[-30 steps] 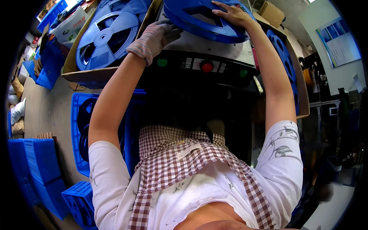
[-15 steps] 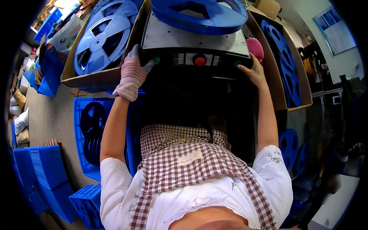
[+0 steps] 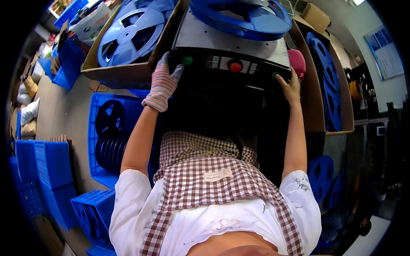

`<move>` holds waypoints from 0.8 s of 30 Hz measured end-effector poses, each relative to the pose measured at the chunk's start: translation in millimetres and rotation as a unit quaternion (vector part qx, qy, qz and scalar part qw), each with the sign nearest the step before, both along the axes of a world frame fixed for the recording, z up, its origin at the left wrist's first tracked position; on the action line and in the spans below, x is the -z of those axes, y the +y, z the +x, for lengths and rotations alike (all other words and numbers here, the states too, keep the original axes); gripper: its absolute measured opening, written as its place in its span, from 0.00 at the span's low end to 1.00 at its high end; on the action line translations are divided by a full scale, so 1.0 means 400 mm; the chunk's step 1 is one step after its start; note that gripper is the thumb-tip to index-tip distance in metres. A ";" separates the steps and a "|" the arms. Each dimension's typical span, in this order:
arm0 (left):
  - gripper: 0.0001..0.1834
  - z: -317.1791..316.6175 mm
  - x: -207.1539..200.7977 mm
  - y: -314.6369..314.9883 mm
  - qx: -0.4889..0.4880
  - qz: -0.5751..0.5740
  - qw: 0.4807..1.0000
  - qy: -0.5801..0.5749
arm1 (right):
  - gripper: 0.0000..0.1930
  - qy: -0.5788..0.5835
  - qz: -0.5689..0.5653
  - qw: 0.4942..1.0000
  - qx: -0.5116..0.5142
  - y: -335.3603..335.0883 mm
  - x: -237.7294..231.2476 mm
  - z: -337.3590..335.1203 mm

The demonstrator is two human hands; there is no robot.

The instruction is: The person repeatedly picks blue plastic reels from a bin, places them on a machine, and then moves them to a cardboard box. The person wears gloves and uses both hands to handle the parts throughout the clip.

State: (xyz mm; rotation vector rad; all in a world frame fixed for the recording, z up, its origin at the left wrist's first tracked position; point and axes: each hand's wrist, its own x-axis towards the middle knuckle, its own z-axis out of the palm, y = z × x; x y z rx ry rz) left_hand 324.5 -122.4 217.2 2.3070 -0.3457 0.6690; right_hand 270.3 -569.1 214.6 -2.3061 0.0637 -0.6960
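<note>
My left hand (image 3: 163, 85), in a striped knit glove with grey fingertips, is at the left end of a black control panel (image 3: 205, 64). Its fingers are stretched and its thumb is just below a green button (image 3: 187, 60). My bare right hand (image 3: 291, 89) is at the panel's right end, thumb tip at a second green button (image 3: 275, 75), fingers extended along the side. A red button (image 3: 235, 65) is midway between them. Behind the panel, a large blue plastic reel (image 3: 243, 21) sits over a metal plate (image 3: 226, 42). Neither hand holds anything.
Cardboard boxes of blue reels flank the machine, one on the left (image 3: 115, 77) and one on the right (image 3: 314, 85). Beside the right hand is a pink object (image 3: 297, 64). A blue crate (image 3: 93, 141) with black reels stands at lower left, near stacked blue bins (image 3: 53, 164).
The whole view has tilted, shifting the machine rightward in the picture. My left thumb has come down off its green button, which now shows more fully. The right thumb stays at its button.
</note>
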 end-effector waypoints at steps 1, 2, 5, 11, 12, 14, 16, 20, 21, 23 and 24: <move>0.28 -0.021 0.006 0.007 0.005 -0.042 0.999 0.011 | 0.35 0.000 0.014 1.000 -0.010 0.000 0.006 0.000; 0.26 -0.046 0.010 0.018 0.019 -0.075 0.997 0.012 | 0.33 -0.003 0.022 1.000 -0.011 0.011 0.005 -0.003; 0.19 -0.152 -0.016 0.028 0.057 -0.146 0.985 0.068 | 0.30 0.004 0.013 1.000 -0.001 0.009 0.013 -0.021; 0.17 -0.351 0.127 0.085 0.046 -0.256 0.946 0.196 | 0.32 -0.062 -0.043 0.992 0.101 -0.025 0.117 -0.005; 0.14 -0.380 0.113 0.092 0.030 -0.204 0.961 0.182 | 0.30 -0.092 0.001 0.992 0.092 -0.012 0.110 -0.033; 0.14 -0.423 0.181 0.111 0.025 -0.257 0.941 0.218 | 0.27 -0.139 0.057 0.986 0.077 0.034 0.026 -0.094; 0.14 -0.467 0.247 0.155 -0.007 -0.275 0.933 0.231 | 0.24 -0.164 0.019 0.986 0.037 0.090 -0.071 -0.083; 0.15 -0.535 0.258 0.226 -0.075 -0.207 0.935 0.277 | 0.23 -0.231 -0.070 0.967 -0.086 0.203 -0.237 -0.019; 0.15 -0.546 0.266 0.239 -0.082 -0.206 0.932 0.287 | 0.23 -0.219 -0.132 0.964 -0.066 0.250 -0.278 -0.011; 0.15 -0.562 0.277 0.261 -0.086 -0.206 0.929 0.296 | 0.22 -0.190 -0.234 0.952 -0.048 0.316 -0.333 0.019; 0.15 -0.563 0.279 0.265 -0.085 -0.206 0.929 0.295 | 0.22 -0.188 -0.279 0.940 -0.065 0.338 -0.345 0.040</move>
